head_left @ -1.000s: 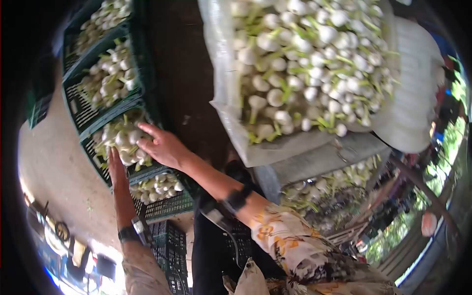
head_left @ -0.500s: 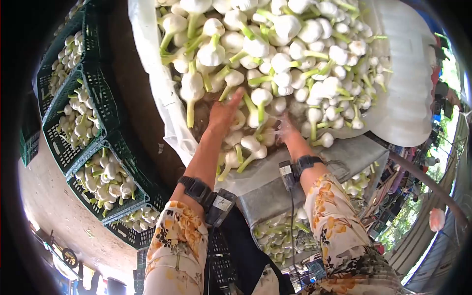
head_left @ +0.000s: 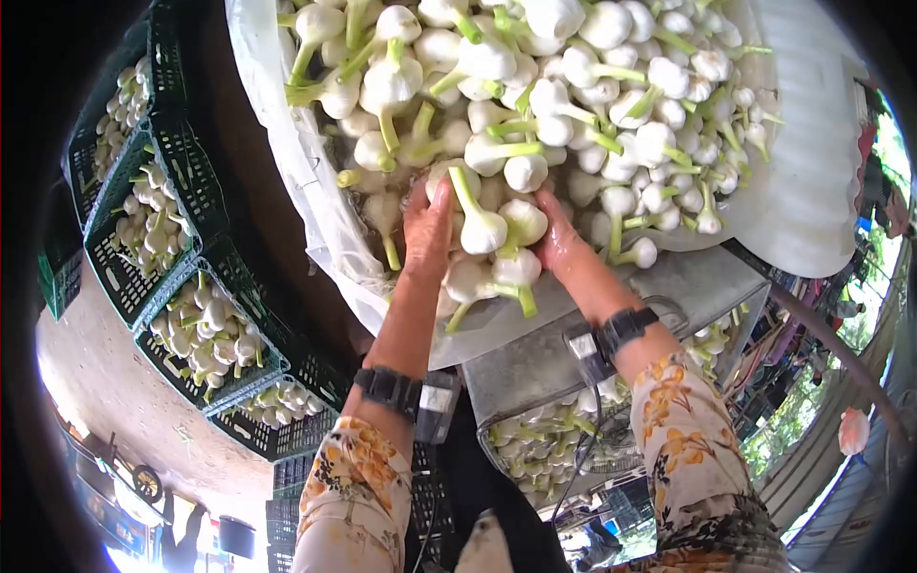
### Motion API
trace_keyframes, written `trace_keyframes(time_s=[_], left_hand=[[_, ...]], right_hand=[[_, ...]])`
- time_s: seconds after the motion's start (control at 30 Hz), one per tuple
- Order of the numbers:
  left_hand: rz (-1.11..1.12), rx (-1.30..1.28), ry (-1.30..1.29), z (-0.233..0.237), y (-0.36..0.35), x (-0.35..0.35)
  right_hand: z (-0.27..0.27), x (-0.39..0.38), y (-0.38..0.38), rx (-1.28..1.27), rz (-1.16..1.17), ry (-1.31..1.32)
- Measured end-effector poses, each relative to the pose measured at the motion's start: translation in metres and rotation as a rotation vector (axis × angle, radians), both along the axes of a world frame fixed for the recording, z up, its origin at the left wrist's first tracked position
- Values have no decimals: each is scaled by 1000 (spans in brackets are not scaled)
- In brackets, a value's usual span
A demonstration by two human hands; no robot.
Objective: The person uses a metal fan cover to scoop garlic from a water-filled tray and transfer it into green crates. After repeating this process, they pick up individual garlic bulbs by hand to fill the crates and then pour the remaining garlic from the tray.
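Observation:
Many white garlic bulbs (head_left: 482, 232) with short green stems float in water inside a large tub lined with pale plastic (head_left: 287, 143). My left hand (head_left: 427, 224) cups the left side of a small cluster of bulbs, fingertips partly under water. Against the right side of that cluster lies my right hand (head_left: 562, 234), wet, its fingers mostly hidden by the bulbs. The cluster sits between both hands, stems pointing various ways. More bulbs crowd the tub beyond my fingers.
Dark green crates (head_left: 134, 277) holding garlic bulbs stand along the left. Below the tub's near edge is a grey metal ledge (head_left: 535, 368), with more garlic (head_left: 544, 449) under it. A bar (head_left: 841, 353) slants down on the right. A cable hangs from my right wrist.
Both hands have come up from deeper in the water, and the bulbs between them have gathered and risen. My right hand has turned inward against them.

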State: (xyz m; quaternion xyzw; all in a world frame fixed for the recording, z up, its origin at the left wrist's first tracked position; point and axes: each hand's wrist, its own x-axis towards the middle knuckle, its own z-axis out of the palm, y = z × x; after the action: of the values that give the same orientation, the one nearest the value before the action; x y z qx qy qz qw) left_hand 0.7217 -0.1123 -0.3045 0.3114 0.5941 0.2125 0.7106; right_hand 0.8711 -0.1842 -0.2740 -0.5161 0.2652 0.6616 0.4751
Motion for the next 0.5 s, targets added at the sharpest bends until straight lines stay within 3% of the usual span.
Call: trace_keyframes(time_s=[0.07,0.2,0.23,0.3,0.37,0.43,0.5], left_hand=[[73,140,-38,2,6,10],[168,136,-146,32,4,26],[119,152,-261,80,18,26],[168,199,-268,69,5,31],[199,266,-32,66,-14,26],[143,190,-31,135,9,-16],[173,92,55,174,26,-65]], right_hand=[[12,3,11,66,-38,-102],[29,16,0,205,-118,-165],[37,18,-9,204,-149,-167],[67,19,-21,230,-62,-308],[121,-9,5,236,8,-335],[159,-43,23,216,-59,-312],[172,-81,35,267,-33,-248]])
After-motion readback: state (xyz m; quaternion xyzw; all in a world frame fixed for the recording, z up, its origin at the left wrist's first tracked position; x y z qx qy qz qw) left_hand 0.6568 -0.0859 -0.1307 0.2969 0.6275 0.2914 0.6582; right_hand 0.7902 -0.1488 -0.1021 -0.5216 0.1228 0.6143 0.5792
